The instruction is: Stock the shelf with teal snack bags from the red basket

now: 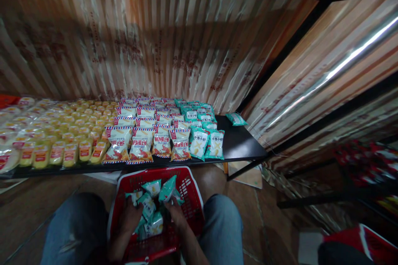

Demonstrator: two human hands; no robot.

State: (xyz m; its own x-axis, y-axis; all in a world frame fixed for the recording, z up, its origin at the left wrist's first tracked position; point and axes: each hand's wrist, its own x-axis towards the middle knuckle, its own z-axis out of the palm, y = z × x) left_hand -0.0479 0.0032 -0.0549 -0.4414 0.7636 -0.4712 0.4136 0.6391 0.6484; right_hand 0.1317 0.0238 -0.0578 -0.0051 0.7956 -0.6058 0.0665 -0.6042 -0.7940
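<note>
Between my knees stands a red shopping basket with several teal-and-white snack bags in it. My right hand is inside it, its fingers closed on a teal snack bag that tilts upward. On the basket's left side, my left hand reaches among the bags and touches a teal bag; its fingers are partly hidden and dark. Ahead on the shelf, matching teal bags stand in rows beside white-and-orange snack bags with striped edges.
Small yellow packaged cakes fill the shelf's left part. One teal bag lies apart near the right end of the black shelf. A corrugated wall rises behind. Another red basket is at lower right, below a rack of red packets.
</note>
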